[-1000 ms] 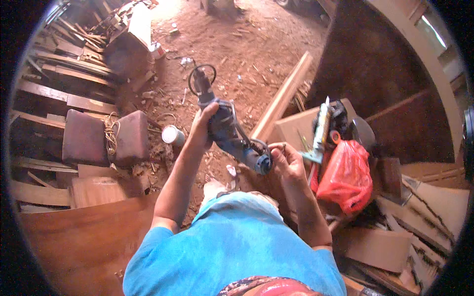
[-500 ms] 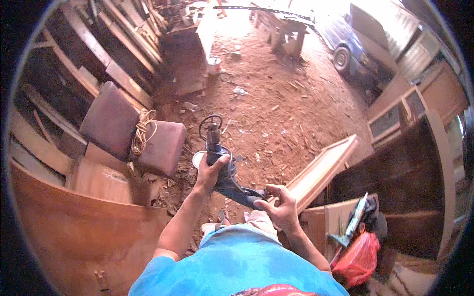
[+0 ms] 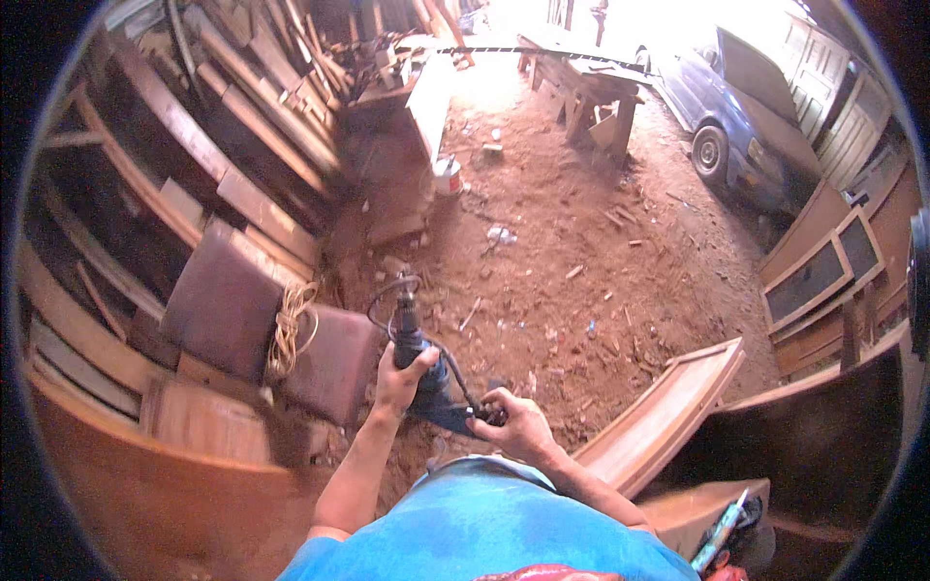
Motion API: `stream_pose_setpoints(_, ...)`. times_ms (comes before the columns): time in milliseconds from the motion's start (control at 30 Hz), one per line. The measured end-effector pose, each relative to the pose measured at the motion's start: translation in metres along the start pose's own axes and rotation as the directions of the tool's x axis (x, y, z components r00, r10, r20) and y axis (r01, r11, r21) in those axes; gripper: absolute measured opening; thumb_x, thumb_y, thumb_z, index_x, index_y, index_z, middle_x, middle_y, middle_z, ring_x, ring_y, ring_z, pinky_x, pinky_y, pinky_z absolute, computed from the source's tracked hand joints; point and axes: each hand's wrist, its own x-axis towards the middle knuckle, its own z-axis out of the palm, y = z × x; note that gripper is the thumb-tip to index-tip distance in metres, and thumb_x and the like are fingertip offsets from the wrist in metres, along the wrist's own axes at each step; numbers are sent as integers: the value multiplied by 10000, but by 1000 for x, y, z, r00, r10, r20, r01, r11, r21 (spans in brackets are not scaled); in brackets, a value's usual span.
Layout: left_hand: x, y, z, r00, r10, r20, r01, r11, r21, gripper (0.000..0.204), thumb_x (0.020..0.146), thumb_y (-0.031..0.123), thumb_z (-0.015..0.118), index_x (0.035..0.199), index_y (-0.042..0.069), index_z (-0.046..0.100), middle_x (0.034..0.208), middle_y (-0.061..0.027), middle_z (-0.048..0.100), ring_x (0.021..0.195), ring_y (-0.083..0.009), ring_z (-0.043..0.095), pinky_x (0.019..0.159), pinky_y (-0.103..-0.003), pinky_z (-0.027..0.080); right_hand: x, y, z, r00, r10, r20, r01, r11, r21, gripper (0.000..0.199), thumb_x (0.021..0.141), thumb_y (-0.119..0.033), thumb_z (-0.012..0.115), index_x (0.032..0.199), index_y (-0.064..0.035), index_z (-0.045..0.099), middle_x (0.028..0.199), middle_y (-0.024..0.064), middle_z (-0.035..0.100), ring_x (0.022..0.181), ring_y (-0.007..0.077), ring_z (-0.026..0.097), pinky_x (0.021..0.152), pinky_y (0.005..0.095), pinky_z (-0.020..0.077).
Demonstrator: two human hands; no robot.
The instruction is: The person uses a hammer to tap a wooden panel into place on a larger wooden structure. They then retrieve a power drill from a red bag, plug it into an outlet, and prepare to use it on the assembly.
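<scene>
A blue power drill (image 3: pixel 441 399) is in front of my body, its dark chuck (image 3: pixel 407 312) pointing away from me. My left hand (image 3: pixel 397 378) is wrapped round the drill's body just behind the chuck. Its black power cord (image 3: pixel 455 371) runs along the right side of the drill, and a black loop (image 3: pixel 380 302) stands out beside the chuck. At the rear end of the drill, the fingers of my right hand (image 3: pixel 518 426) are closed on the cord. Part of the handle is hidden behind the hands.
To the left is a brown padded seat (image 3: pixel 325 360) with a coiled yellowish cable (image 3: pixel 294 324). A framed wooden panel (image 3: pixel 664 416) leans at the right. Wood scraps litter the dirt floor (image 3: pixel 542 320). Further off are a white bucket (image 3: pixel 448 177), a wooden workbench (image 3: pixel 586 97) and a blue car (image 3: pixel 741 116).
The view has tilted up, so the scene sits lower. My right hand has come nearer the left and its raised fingers have closed on the cord. My left hand keeps its hold on the drill.
</scene>
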Motion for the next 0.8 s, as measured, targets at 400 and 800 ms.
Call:
stream_pose_setpoints(400, 260, 85, 176, 957, -16, 290, -104, 914, 393, 363, 808, 358, 843, 882, 47, 672, 816, -4, 667, 759, -101, 617, 713, -301, 528, 234, 64, -242, 983, -33, -183, 81, 961, 263, 352, 853, -259, 673, 1033, 41, 713, 1115, 205, 679, 1052, 316, 669, 911, 385, 526)
stream_pose_setpoints(800, 539, 128, 221, 748, 397, 532, -643, 632, 432, 512, 686, 331, 935, 1037, 44, 700, 909, -81, 746, 807, -186, 727, 744, -355, 578, 490, 50, -411, 985, -138, -101, 170, 835, 523, 172, 975, -190, 675, 898, -38, 651, 770, -67, 563, 731, 46, 516, 636, 238, 420)
